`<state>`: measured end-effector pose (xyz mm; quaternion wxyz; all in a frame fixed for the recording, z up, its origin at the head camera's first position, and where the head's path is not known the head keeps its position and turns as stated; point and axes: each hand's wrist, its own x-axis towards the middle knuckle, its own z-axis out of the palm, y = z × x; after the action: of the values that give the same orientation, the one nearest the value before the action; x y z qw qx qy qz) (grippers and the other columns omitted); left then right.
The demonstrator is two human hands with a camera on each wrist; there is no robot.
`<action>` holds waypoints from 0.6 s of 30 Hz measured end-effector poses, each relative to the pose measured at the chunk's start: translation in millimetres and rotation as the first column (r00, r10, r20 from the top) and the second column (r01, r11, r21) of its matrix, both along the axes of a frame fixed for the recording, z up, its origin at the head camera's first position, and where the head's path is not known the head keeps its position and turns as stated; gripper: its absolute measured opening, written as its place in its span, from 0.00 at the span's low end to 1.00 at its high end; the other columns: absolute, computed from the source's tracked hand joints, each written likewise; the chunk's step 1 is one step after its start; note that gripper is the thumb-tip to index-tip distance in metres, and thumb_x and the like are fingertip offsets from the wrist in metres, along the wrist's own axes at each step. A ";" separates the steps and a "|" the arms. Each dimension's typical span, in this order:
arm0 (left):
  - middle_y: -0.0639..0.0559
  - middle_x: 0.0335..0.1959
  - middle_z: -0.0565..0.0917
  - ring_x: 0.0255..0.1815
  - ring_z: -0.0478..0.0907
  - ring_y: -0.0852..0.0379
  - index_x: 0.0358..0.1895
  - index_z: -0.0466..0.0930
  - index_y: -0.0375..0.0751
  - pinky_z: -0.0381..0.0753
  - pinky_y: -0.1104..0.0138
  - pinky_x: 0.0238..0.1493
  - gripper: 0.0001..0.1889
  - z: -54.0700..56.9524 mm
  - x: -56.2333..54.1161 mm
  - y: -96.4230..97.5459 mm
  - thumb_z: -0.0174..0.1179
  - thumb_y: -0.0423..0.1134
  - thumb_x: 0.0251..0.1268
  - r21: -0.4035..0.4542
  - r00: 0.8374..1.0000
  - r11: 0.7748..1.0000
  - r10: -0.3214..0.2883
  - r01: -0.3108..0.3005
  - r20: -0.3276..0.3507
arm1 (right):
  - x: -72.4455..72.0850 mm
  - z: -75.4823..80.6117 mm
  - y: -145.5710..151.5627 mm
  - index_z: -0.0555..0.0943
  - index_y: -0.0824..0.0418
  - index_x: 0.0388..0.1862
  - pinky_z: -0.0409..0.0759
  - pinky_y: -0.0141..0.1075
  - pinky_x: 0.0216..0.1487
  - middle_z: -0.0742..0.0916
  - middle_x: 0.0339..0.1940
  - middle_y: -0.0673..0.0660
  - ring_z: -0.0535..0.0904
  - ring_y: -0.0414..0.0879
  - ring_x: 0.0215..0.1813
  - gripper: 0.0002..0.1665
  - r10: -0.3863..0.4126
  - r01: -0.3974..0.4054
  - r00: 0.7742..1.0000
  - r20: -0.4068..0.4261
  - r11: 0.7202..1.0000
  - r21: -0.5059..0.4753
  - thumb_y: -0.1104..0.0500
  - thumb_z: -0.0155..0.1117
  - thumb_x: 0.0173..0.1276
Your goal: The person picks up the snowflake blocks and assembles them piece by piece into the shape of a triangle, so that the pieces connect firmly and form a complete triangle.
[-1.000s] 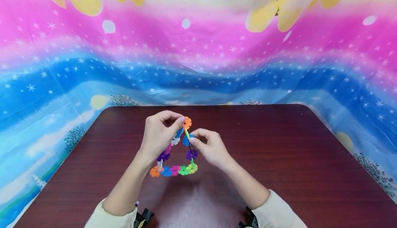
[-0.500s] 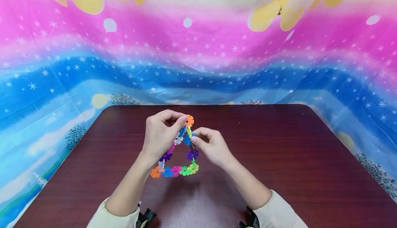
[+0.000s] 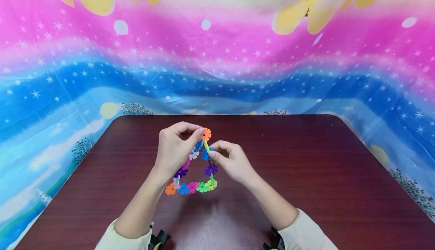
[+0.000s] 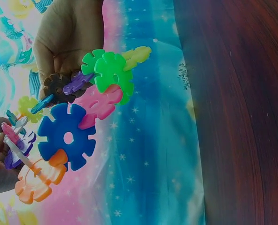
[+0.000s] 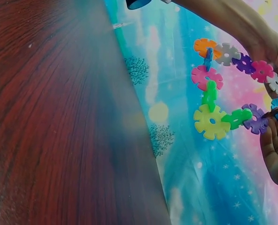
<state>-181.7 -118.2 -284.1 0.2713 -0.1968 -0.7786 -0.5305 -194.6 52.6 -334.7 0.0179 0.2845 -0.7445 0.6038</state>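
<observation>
Notched plastic flower discs are joined into a triangular loop (image 3: 192,187), held up in front of the person with its point at the top. My left hand (image 3: 175,148) pinches the loop at its top, beside the orange disc (image 3: 206,134). Lower on the right side, my right hand (image 3: 234,163) pinches at a blue disc (image 3: 205,153), just under a yellow disc (image 3: 206,146) seen edge-on. A purple disc (image 3: 210,170) hangs below those fingertips. In the right wrist view, a yellow disc (image 5: 211,123) forms one lower corner and an orange disc (image 5: 205,48) the other.
Under the hands lies a dark red wooden table (image 3: 306,167) with rounded far corners. A printed cloth (image 3: 217,61) in pink and blue hangs around its back and sides. Black straps (image 3: 159,238) show at both sleeve cuffs.
Both hands keep their hold on the loop. The loop's top shifted slightly up and right, then dipped a little; otherwise hardly anything differs.
</observation>
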 end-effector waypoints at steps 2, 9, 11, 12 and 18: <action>0.55 0.25 0.83 0.25 0.76 0.61 0.33 0.85 0.39 0.76 0.69 0.23 0.05 -0.5 -0.1 -0.1 0.65 0.37 0.56 0.010 1.000 1.000 -0.004 0.004 -0.002 | 0.9 0.0 0.3 0.80 0.67 0.37 0.77 0.41 0.33 0.81 0.27 0.56 0.75 0.46 0.29 0.06 -0.002 0.002 1.000 0.003 1.000 0.001 0.65 0.57 0.67; 0.54 0.24 0.83 0.22 0.74 0.59 0.33 0.85 0.38 0.74 0.69 0.21 0.05 -1.7 -1.6 -0.3 0.65 0.36 0.56 0.013 1.000 1.000 -0.002 0.002 -0.023 | 1.8 -0.7 1.2 0.80 0.67 0.37 0.78 0.42 0.33 0.81 0.27 0.56 0.75 0.45 0.28 0.06 -0.004 0.004 1.000 0.000 1.000 0.003 0.65 0.57 0.67; 0.54 0.24 0.83 0.22 0.74 0.59 0.34 0.85 0.38 0.74 0.69 0.21 0.05 -1.8 -1.4 0.1 0.65 0.36 0.56 0.013 1.000 1.000 -0.003 0.003 -0.018 | 1.7 -0.7 1.3 0.80 0.67 0.37 0.77 0.39 0.32 0.81 0.27 0.56 0.74 0.45 0.28 0.06 -0.006 0.006 1.000 -0.003 1.000 0.004 0.65 0.57 0.67; 0.54 0.24 0.83 0.23 0.74 0.59 0.34 0.85 0.38 0.75 0.69 0.21 0.06 -1.8 -1.2 0.3 0.65 0.36 0.56 0.013 1.000 1.000 -0.004 0.004 -0.013 | 1.6 -0.6 1.4 0.80 0.67 0.37 0.77 0.38 0.32 0.81 0.27 0.56 0.74 0.45 0.28 0.06 -0.007 0.007 1.000 -0.003 1.000 0.005 0.65 0.57 0.67; 0.56 0.26 0.83 0.24 0.74 0.60 0.34 0.85 0.39 0.75 0.69 0.22 0.05 -1.5 0.7 2.1 0.65 0.37 0.57 0.004 1.000 1.000 -0.005 0.005 0.021 | 1.5 -0.9 2.1 0.80 0.67 0.37 0.76 0.34 0.31 0.81 0.26 0.56 0.74 0.45 0.28 0.06 -0.015 0.015 1.000 -0.002 1.000 0.005 0.65 0.57 0.67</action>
<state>-180.9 -116.0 -285.6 0.2625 -0.1926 -0.7798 -0.5347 -193.0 54.6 -335.6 0.0223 0.2796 -0.7480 0.6015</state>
